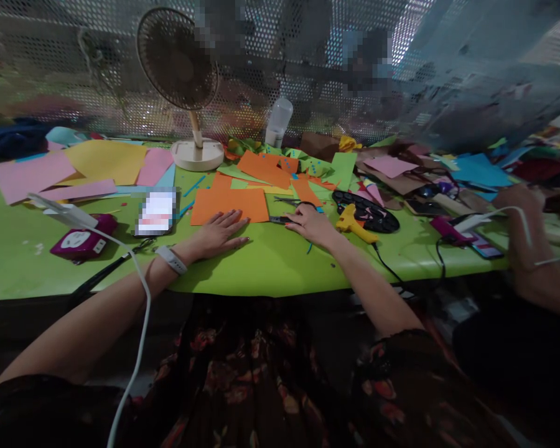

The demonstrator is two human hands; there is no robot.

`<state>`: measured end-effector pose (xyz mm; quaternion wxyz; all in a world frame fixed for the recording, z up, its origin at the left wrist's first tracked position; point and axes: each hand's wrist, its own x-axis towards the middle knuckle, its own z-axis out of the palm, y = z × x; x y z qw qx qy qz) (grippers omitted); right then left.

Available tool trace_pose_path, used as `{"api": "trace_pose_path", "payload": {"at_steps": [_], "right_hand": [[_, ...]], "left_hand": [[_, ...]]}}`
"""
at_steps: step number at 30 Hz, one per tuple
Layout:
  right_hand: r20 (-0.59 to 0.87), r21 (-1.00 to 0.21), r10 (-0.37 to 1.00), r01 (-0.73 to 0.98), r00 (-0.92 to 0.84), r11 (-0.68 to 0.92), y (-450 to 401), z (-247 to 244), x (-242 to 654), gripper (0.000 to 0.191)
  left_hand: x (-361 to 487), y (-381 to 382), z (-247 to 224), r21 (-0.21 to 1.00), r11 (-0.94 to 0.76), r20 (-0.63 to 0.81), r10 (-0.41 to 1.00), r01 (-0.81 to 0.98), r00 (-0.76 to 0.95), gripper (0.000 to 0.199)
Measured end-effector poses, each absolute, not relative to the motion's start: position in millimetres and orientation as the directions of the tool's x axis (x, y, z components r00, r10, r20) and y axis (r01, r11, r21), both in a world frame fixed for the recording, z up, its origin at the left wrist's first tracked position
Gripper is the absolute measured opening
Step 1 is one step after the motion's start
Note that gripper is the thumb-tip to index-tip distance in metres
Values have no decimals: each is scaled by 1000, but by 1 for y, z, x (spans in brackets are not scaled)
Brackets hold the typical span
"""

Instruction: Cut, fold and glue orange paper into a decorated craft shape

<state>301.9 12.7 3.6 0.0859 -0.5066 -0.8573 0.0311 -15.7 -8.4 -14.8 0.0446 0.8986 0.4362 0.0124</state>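
Note:
My left hand [219, 235] lies flat with its fingers stretched over the lower part of an orange sheet of paper [228, 204]. Just right of that sheet, my right hand [312, 224] rests low on the table with bent fingers around what look like scissors [285, 200]. Thin dark blades point left toward the paper's edge; the handles are mostly hidden under the hand. Behind my right hand is a narrow orange strip [307, 191]. A yellow glue gun [354, 225] lies to its right, beside a black oval tray [378, 214].
A white-based fan [196, 155] stands at the back. A lit phone [156, 211] and purple power socket [84, 238] sit left, with a white cable crossing my left arm. Coloured paper lies piled along the mesh. Another person's arm [525, 230] is at far right.

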Motion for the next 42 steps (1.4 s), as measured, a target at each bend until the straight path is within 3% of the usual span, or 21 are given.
{"api": "trace_pose_path", "payload": {"at_steps": [24, 35, 42], "right_hand": [[153, -175, 867, 850, -475, 497, -2, -5, 296, 41], [171, -99, 877, 878, -448, 468, 2, -2, 302, 40], [196, -95, 875, 880, -442, 466, 5, -8, 317, 37]], "left_hand": [[-15, -9, -13, 96, -602, -23, 795, 792, 607, 73], [8, -7, -8, 92, -591, -90, 796, 801, 598, 77], [27, -5, -12, 95, -592, -51, 800, 801, 598, 78]]}}
